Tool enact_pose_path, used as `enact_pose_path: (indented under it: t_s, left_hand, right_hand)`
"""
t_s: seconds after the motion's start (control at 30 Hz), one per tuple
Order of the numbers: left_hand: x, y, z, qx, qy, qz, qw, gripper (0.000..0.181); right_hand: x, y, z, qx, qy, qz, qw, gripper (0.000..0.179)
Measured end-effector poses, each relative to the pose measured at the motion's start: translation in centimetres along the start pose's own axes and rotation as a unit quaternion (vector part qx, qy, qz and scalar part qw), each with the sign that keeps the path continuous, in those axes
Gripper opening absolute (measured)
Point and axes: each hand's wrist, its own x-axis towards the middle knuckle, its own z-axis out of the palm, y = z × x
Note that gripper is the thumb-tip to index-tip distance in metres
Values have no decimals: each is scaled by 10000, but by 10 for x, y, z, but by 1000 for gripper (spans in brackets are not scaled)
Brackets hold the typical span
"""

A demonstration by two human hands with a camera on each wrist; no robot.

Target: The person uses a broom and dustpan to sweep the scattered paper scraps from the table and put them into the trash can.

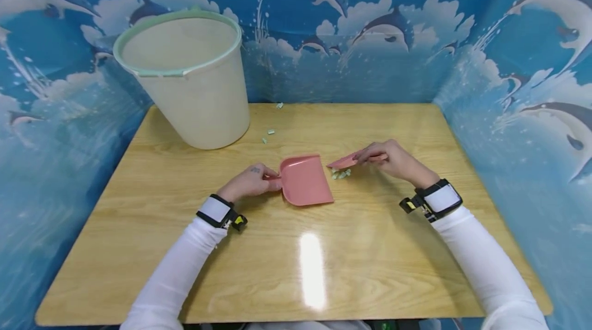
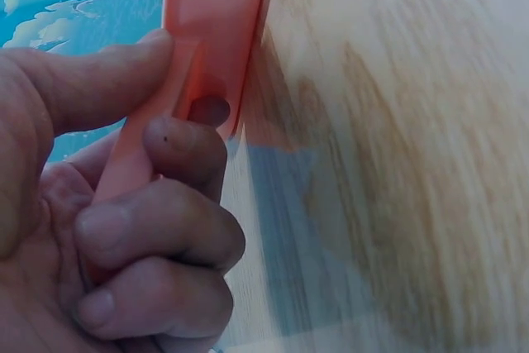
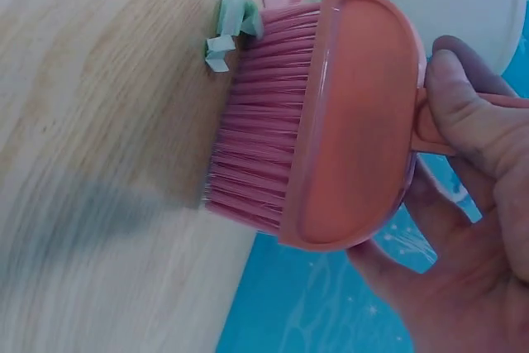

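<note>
A pink dustpan [image 1: 306, 181] lies on the table, its wide mouth facing right. My left hand [image 1: 252, 182] grips its handle [image 2: 136, 142], fingers curled round it in the left wrist view. In my right hand [image 1: 386, 158] is a small pink hand brush [image 3: 355, 121], held by its handle and the back of its head. Its bristles [image 3: 264, 117] touch the tabletop. Several pale green crumpled paper scraps [image 1: 341, 173] lie between the bristles and the dustpan's mouth; in the right wrist view the paper scraps [image 3: 233, 18] sit against the bristle end.
A tall white bucket [image 1: 203, 98] with a green rim stands at the table's back left. A few more scraps [image 1: 271, 131] lie right of it, one scrap [image 1: 279, 105] at the back edge. Dolphin-printed curtains [image 1: 370, 62] enclose the wooden table [image 1: 393, 268] at back and sides.
</note>
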Motion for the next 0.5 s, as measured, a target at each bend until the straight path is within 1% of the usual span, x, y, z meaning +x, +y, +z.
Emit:
enact_pose_path:
  t_s: [0.1, 0.17, 0.23, 0.3, 0.37, 0.43, 0.5]
  left_hand:
    - [-1, -1, 1, -18, 10, -68, 10000, 51]
    - [1, -2, 1, -44, 15, -80, 10000, 50]
    - [2, -3, 1, -55, 26, -73, 10000, 50]
    - [2, -3, 1, -55, 30, -54, 10000, 50]
    - [2, -4, 1, -32, 22, -25, 10000, 49]
    - [2, -4, 1, -18, 27, -50, 10000, 50]
    - [1, -3, 1, -1, 29, -89, 10000, 50]
  right_hand:
    - [-4, -2, -2, -455, 396, -20, 9982, 24]
    - [-6, -3, -5, -835, 722, -16, 9939, 24]
    - [-5, -3, -7, -1232, 950, 44, 9878, 21]
    - [-4, -3, -6, -1557, 1043, 200, 9821, 15]
    - [-4, -2, -3, -1846, 1020, 393, 9767, 9]
    - [-3, -2, 2, -2046, 1014, 493, 9723, 17]
    - [0, -6, 8, -2101, 1059, 514, 9706, 24]
